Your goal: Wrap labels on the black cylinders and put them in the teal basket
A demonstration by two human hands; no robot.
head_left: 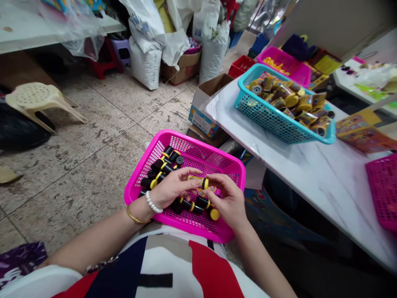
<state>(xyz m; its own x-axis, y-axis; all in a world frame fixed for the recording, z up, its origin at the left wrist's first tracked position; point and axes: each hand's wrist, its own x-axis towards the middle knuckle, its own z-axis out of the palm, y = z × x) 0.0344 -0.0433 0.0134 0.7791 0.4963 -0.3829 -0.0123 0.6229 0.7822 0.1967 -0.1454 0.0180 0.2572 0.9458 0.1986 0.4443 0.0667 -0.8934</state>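
Note:
A pink plastic basket (203,142) rests at my lap and holds several small black cylinders (161,166) with yellow rims. Above it, both hands grip one small yellow-and-black cylinder (202,182) that carries a printed yellow wrap. My left hand (176,186), with a pearl bracelet at the wrist, has its fingers closed on the cylinder's left part. At the right end, by the yellow rim, my right hand (228,196) pinches it between thumb and fingers. A colourful printed sheet (211,191) shows just below the cylinder, partly hidden by the hands.
On the white table (310,174) to my right stands a turquoise basket (269,122) full of wrapped cylinders. Behind it is a pink basket (288,68) with yellow pieces. A cardboard box (198,111) sits by the table edge. A cream stool (37,97) stands left, white sacks (145,62) farther back.

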